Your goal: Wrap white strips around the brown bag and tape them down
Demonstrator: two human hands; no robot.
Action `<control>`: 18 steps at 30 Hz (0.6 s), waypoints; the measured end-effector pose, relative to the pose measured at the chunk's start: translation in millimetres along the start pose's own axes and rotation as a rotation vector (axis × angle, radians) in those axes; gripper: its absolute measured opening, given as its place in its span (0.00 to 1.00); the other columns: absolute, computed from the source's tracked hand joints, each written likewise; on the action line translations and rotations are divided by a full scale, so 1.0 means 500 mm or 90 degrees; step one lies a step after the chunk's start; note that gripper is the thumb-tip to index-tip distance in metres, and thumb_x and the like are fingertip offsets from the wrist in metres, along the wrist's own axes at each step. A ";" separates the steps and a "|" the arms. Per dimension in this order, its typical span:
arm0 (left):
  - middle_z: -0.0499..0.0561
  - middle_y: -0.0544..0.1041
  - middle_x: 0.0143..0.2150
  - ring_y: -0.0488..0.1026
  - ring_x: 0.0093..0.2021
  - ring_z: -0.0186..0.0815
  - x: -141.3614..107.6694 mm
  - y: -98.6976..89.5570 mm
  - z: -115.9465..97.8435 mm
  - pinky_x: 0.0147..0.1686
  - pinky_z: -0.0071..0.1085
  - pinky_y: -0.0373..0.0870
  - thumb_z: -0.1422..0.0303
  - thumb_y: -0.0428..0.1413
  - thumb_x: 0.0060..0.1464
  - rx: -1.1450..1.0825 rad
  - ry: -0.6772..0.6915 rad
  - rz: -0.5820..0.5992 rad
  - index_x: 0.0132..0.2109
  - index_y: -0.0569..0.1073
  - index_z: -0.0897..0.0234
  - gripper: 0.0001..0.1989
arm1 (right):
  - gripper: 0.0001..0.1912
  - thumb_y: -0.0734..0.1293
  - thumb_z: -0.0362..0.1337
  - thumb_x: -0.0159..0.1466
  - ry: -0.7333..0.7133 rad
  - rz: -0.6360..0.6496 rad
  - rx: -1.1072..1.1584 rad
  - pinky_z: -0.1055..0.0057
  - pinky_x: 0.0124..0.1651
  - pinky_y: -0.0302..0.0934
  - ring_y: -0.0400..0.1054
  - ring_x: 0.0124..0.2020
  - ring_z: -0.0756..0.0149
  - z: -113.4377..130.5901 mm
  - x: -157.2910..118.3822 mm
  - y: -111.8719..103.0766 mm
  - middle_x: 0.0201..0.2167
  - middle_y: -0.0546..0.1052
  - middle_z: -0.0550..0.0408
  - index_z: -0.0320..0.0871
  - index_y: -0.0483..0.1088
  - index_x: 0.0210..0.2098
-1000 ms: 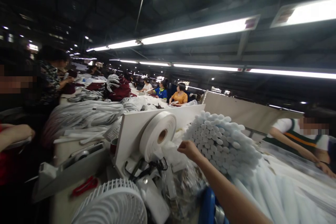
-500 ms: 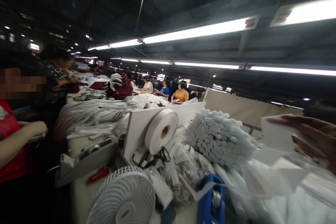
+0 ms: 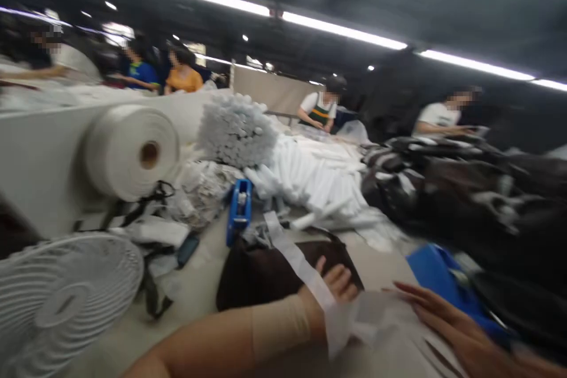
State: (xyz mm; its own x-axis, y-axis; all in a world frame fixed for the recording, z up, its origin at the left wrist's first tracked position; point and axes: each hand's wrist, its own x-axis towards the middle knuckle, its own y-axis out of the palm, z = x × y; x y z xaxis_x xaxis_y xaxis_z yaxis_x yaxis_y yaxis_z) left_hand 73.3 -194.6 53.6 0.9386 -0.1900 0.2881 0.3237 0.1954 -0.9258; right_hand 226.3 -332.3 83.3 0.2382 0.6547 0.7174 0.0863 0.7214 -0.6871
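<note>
- Handling a thin white strip (image 3: 295, 257), judging by both hands close to it; too blurred to name the step more closely.
- Running from beside the dark brown cloth (image 3: 266, 274), across the left hand (image 3: 334, 283), towards a pale, sheet-like spread (image 3: 376, 316) by the right hand (image 3: 447, 319).
- At left hand, loosely opened with half-curled fingers; at right hand, stretched fairly straight over the spread, with any grip impossible to tell.
- Calling, as a judgement, for a light pinch and gentle tension, to avoid creasing or twisting.
- Looking limp, smooth and slightly see-through in the strip; soft, matte and rounded in the cloth on the pale table (image 3: 199, 298).
- Standing at left: a fat, disc-like white roll (image 3: 128, 153) with a brown core; near left, a fan (image 3: 66, 307) with curved ribs.
- Lying beyond the cloth: a hard, glossy blue dispenser (image 3: 239, 212), crinkled clear plastic (image 3: 204, 189), and far, stacked round-ended white tubes (image 3: 239, 130).
- Heaping up at right: dark, folded fabric (image 3: 469, 189).
</note>
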 end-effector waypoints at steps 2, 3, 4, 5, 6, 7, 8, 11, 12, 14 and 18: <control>0.67 0.57 0.69 0.55 0.68 0.53 0.009 0.018 -0.005 0.64 0.59 0.51 0.47 0.43 0.61 -0.124 -0.048 0.016 0.65 0.60 0.70 0.36 | 0.23 0.62 0.51 0.66 0.241 0.082 0.186 0.69 0.31 0.71 0.75 0.28 0.65 -0.007 -0.127 -0.070 0.34 0.81 0.47 0.37 0.77 0.43; 0.66 0.57 0.69 0.54 0.69 0.52 0.010 0.025 -0.004 0.64 0.61 0.48 0.51 0.43 0.63 -0.154 -0.055 0.032 0.64 0.61 0.69 0.32 | 0.21 0.64 0.50 0.64 0.383 0.103 0.330 0.69 0.32 0.71 0.76 0.30 0.62 -0.002 -0.175 -0.086 0.36 0.81 0.46 0.39 0.77 0.45; 0.66 0.55 0.69 0.51 0.69 0.52 0.010 0.029 -0.002 0.65 0.62 0.44 0.51 0.44 0.62 -0.173 -0.059 0.031 0.65 0.60 0.69 0.32 | 0.21 0.66 0.48 0.62 0.509 0.107 0.467 0.69 0.33 0.71 0.77 0.33 0.60 0.004 -0.211 -0.092 0.38 0.81 0.45 0.41 0.76 0.47; 0.66 0.54 0.70 0.50 0.70 0.52 0.008 0.031 -0.001 0.65 0.62 0.41 0.50 0.46 0.61 -0.182 -0.057 0.030 0.65 0.60 0.69 0.33 | 0.21 0.68 0.48 0.60 0.603 0.097 0.568 0.68 0.36 0.71 0.77 0.37 0.59 0.009 -0.237 -0.088 0.40 0.81 0.45 0.42 0.75 0.48; 0.66 0.54 0.70 0.48 0.70 0.52 0.005 0.032 0.000 0.65 0.62 0.39 0.49 0.47 0.60 -0.184 -0.057 0.021 0.65 0.59 0.69 0.35 | 0.22 0.69 0.47 0.58 0.654 0.080 0.608 0.68 0.39 0.70 0.76 0.38 0.59 0.011 -0.255 -0.079 0.41 0.81 0.46 0.42 0.75 0.48; 0.66 0.53 0.70 0.48 0.71 0.52 0.002 0.031 0.000 0.66 0.61 0.37 0.48 0.48 0.59 -0.182 -0.055 0.011 0.66 0.59 0.69 0.36 | 0.22 0.70 0.47 0.56 0.670 0.072 0.602 0.67 0.40 0.69 0.75 0.39 0.60 0.010 -0.265 -0.066 0.40 0.80 0.46 0.41 0.75 0.47; 0.65 0.53 0.70 0.47 0.71 0.52 -0.001 0.031 0.000 0.66 0.60 0.37 0.48 0.48 0.59 -0.176 -0.052 0.002 0.66 0.58 0.69 0.37 | 0.22 0.71 0.46 0.55 0.663 0.077 0.565 0.67 0.41 0.69 0.75 0.38 0.60 0.006 -0.270 -0.053 0.39 0.80 0.47 0.40 0.76 0.45; 0.64 0.53 0.70 0.47 0.70 0.52 -0.007 0.034 -0.003 0.66 0.58 0.37 0.48 0.48 0.60 -0.155 -0.037 -0.016 0.67 0.57 0.69 0.37 | 0.20 0.69 0.43 0.55 0.592 0.144 0.421 0.65 0.41 0.67 0.73 0.37 0.59 -0.010 -0.267 -0.022 0.36 0.79 0.48 0.38 0.76 0.43; 0.64 0.53 0.70 0.48 0.70 0.52 -0.008 0.036 -0.004 0.66 0.58 0.37 0.48 0.47 0.60 -0.150 -0.033 -0.019 0.67 0.58 0.69 0.36 | 0.19 0.68 0.41 0.55 0.566 0.173 0.385 0.64 0.42 0.67 0.73 0.38 0.59 -0.014 -0.264 -0.014 0.36 0.79 0.48 0.39 0.75 0.43; 0.64 0.54 0.70 0.48 0.70 0.52 -0.007 0.039 -0.004 0.66 0.58 0.37 0.48 0.48 0.60 -0.145 -0.031 -0.024 0.67 0.58 0.68 0.36 | 0.20 0.66 0.36 0.55 0.516 0.211 0.326 0.63 0.44 0.67 0.72 0.39 0.60 -0.014 -0.260 -0.003 0.39 0.78 0.49 0.40 0.74 0.47; 0.63 0.55 0.70 0.49 0.70 0.51 -0.007 0.039 -0.003 0.67 0.57 0.37 0.49 0.48 0.60 -0.141 -0.031 -0.034 0.66 0.59 0.68 0.35 | 0.40 0.63 0.26 0.52 0.367 0.142 0.217 0.55 0.60 0.60 0.63 0.58 0.55 0.016 -0.262 0.012 0.60 0.65 0.43 0.42 0.57 0.65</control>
State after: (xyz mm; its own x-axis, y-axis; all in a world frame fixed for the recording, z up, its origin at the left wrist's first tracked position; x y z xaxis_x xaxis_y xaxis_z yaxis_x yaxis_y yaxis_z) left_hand 76.2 -191.6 34.4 0.9271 -0.1473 0.3446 0.3440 -0.0304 -0.9385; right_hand 188.0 -412.0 -14.0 0.6980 0.6391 0.3231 -0.3101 0.6764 -0.6681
